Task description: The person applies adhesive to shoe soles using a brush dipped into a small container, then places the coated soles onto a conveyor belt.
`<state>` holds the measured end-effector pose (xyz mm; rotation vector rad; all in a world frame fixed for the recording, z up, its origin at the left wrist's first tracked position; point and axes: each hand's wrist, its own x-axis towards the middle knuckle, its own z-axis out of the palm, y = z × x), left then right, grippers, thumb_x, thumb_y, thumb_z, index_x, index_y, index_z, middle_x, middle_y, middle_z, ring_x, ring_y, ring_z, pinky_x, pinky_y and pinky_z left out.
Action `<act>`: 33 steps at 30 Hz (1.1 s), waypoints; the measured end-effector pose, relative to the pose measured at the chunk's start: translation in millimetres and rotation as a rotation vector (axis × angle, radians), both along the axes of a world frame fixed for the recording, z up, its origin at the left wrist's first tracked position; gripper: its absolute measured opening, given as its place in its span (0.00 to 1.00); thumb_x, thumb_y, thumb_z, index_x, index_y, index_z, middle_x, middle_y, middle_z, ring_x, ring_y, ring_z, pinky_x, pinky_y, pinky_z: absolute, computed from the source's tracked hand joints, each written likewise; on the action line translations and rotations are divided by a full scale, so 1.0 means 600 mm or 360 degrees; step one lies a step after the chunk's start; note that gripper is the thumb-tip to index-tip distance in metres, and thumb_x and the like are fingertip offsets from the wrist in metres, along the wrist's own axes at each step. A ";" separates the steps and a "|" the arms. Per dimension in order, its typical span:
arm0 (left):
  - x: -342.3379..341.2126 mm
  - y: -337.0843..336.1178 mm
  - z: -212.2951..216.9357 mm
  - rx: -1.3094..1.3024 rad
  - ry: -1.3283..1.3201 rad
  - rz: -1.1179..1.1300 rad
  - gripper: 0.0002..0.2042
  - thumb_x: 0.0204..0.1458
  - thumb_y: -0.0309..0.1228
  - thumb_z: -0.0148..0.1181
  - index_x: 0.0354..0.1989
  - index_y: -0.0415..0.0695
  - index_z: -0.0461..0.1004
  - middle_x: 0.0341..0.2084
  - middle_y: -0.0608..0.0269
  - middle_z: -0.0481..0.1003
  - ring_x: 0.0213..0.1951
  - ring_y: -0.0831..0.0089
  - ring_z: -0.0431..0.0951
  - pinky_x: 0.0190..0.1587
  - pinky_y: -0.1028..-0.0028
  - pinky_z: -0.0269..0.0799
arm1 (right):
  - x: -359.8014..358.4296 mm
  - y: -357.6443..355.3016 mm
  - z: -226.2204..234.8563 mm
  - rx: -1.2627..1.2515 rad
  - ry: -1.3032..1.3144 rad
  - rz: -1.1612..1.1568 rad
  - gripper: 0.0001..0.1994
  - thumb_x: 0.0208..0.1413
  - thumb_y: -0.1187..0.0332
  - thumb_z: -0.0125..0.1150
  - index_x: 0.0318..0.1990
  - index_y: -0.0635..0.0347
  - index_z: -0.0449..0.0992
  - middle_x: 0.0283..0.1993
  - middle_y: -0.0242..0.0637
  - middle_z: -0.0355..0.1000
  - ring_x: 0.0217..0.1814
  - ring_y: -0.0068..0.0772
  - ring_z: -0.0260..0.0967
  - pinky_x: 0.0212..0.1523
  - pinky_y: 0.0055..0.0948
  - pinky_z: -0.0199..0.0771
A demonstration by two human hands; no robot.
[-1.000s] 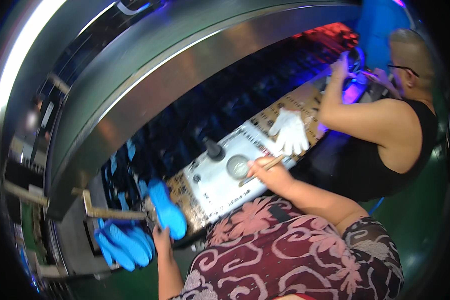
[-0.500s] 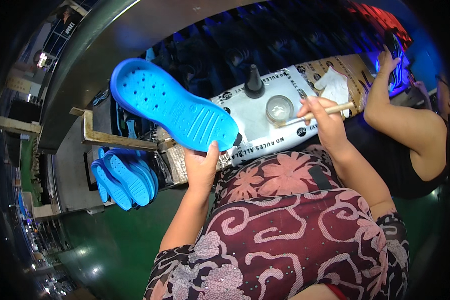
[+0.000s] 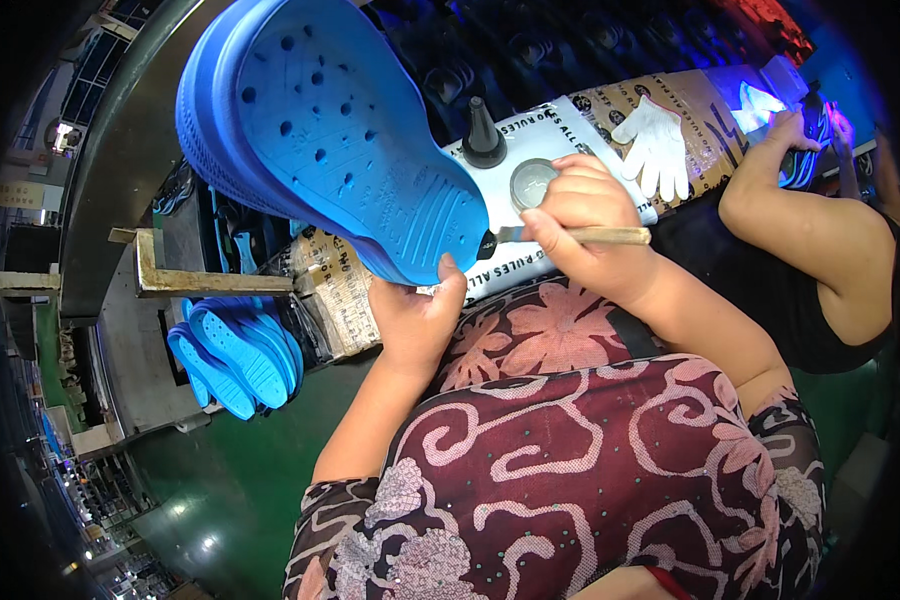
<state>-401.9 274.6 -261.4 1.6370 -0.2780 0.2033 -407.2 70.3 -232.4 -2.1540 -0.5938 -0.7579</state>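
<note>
Fingers: left hand (image 3: 417, 318) grips blue clog (image 3: 330, 130) | right hand (image 3: 580, 225) pinches brush (image 3: 570, 236), tip seemingly hidden

Glossy green floor (image 3: 240, 480) with ceiling-light reflections — a curved grey metal machine housing (image 3: 120, 150) spans the upper left. Cardboard-covered work surface (image 3: 690, 100) at right — blue-violet lamp glow (image 3: 760, 100) falls there.

Bright blue clog (image 3: 340, 140); white glove (image 3: 660, 145); maroon dress (image 3: 570, 470) with pale floral swirls.
</note>
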 end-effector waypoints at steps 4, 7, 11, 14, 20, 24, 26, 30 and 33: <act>0.001 -0.002 -0.003 0.0035 -0.0059 0.0000 0.12 0.43 0.19 0.58 0.39 0.32 0.71 0.32 0.56 0.76 0.34 0.72 0.77 0.40 0.74 0.71 | -0.003 -0.012 -0.004 0.0093 0.0045 -0.0031 0.11 0.50 0.69 0.60 0.17 0.57 0.74 0.16 0.33 0.65 0.23 0.37 0.64 0.42 0.36 0.67; -0.001 -0.005 -0.003 0.0059 -0.0052 -0.0031 0.11 0.43 0.20 0.58 0.38 0.33 0.72 0.32 0.56 0.76 0.34 0.72 0.77 0.40 0.74 0.71 | -0.004 0.000 0.000 0.0099 0.0054 0.0099 0.10 0.49 0.68 0.62 0.17 0.57 0.74 0.16 0.32 0.65 0.22 0.37 0.64 0.43 0.35 0.66; 0.001 -0.005 -0.005 0.0101 -0.0053 -0.0023 0.11 0.43 0.20 0.58 0.37 0.33 0.72 0.31 0.56 0.76 0.33 0.72 0.77 0.39 0.74 0.71 | 0.000 -0.005 -0.006 0.0043 -0.0013 0.0043 0.09 0.47 0.68 0.63 0.18 0.56 0.75 0.16 0.32 0.65 0.23 0.36 0.64 0.43 0.35 0.66; 0.001 -0.004 -0.012 0.0085 -0.0154 0.0001 0.11 0.43 0.20 0.58 0.37 0.34 0.72 0.31 0.56 0.76 0.33 0.71 0.77 0.39 0.74 0.71 | -0.005 -0.018 -0.005 0.0006 0.0022 -0.0017 0.08 0.48 0.68 0.63 0.19 0.56 0.76 0.17 0.32 0.65 0.23 0.37 0.64 0.43 0.36 0.66; 0.006 -0.009 -0.025 0.0104 -0.0190 -0.0025 0.11 0.43 0.19 0.58 0.38 0.34 0.71 0.31 0.56 0.76 0.33 0.71 0.76 0.40 0.74 0.71 | -0.006 -0.005 -0.011 0.0051 0.0001 0.0154 0.08 0.48 0.67 0.63 0.20 0.57 0.76 0.17 0.33 0.65 0.22 0.36 0.63 0.42 0.35 0.66; 0.009 -0.013 -0.027 0.0071 -0.0319 -0.0015 0.13 0.42 0.17 0.58 0.39 0.33 0.70 0.32 0.57 0.75 0.34 0.71 0.75 0.40 0.74 0.71 | -0.011 -0.026 -0.016 0.0059 0.0170 0.0110 0.09 0.49 0.68 0.61 0.19 0.58 0.76 0.16 0.34 0.64 0.22 0.36 0.63 0.40 0.35 0.67; 0.009 -0.019 -0.025 0.0075 -0.0360 -0.0031 0.13 0.42 0.17 0.58 0.39 0.33 0.70 0.32 0.58 0.75 0.35 0.71 0.75 0.41 0.74 0.70 | -0.009 -0.021 -0.014 0.0143 0.0120 0.0087 0.09 0.50 0.69 0.60 0.20 0.59 0.76 0.16 0.34 0.64 0.21 0.37 0.63 0.39 0.35 0.67; 0.015 -0.021 -0.026 0.0128 -0.0484 -0.0018 0.13 0.42 0.18 0.59 0.39 0.33 0.71 0.34 0.57 0.75 0.36 0.71 0.75 0.41 0.74 0.71 | -0.005 -0.004 -0.007 0.0157 -0.0039 0.0142 0.08 0.48 0.69 0.62 0.19 0.59 0.75 0.16 0.34 0.65 0.21 0.38 0.63 0.40 0.36 0.67; 0.015 -0.016 -0.021 0.0293 -0.0612 -0.0015 0.13 0.42 0.18 0.59 0.38 0.33 0.71 0.34 0.57 0.75 0.35 0.70 0.75 0.39 0.73 0.71 | -0.013 0.000 -0.008 0.0103 0.0034 0.0147 0.09 0.47 0.69 0.63 0.18 0.59 0.74 0.15 0.35 0.64 0.21 0.38 0.63 0.40 0.35 0.67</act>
